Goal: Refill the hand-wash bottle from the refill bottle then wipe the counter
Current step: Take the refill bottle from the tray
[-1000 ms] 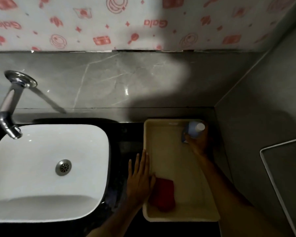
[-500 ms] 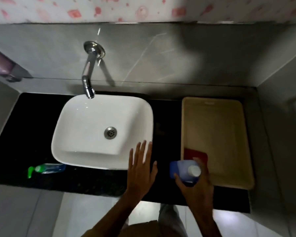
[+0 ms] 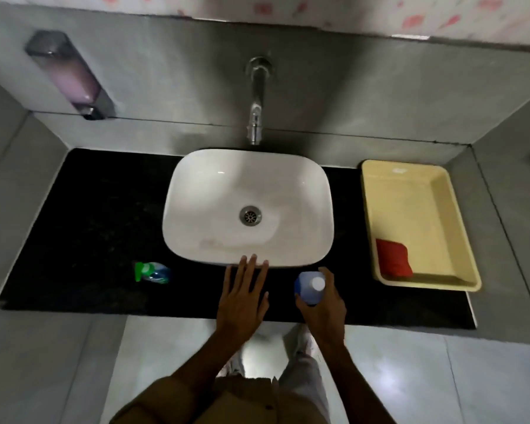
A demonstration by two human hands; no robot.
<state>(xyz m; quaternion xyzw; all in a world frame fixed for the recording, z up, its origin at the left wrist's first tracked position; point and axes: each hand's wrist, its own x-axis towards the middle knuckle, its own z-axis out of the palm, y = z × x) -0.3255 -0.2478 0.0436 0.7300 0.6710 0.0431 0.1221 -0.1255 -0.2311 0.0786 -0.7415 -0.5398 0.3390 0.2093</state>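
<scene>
My right hand (image 3: 322, 304) grips a blue refill bottle (image 3: 307, 286) with a white cap, held upright over the black counter (image 3: 89, 240) just in front of the white basin (image 3: 248, 206). My left hand (image 3: 242, 298) lies flat and open beside it, fingertips at the basin's front rim. A small hand-wash bottle (image 3: 152, 272) with a green pump top stands on the counter, left of both hands. A red cloth (image 3: 392, 261) lies in the near corner of the yellow tray (image 3: 459, 228) at the right.
A chrome tap (image 3: 256, 117) hangs over the basin from the grey back wall. A wall soap dispenser (image 3: 71, 78) with pink liquid is mounted at the upper left. Grey walls close in the counter on both sides. My feet and the tiled floor show below.
My right hand lifted the blue bottle out of the tray's far corner and brought it to the counter's front edge. My left hand left the tray side. The view pulled back and left.
</scene>
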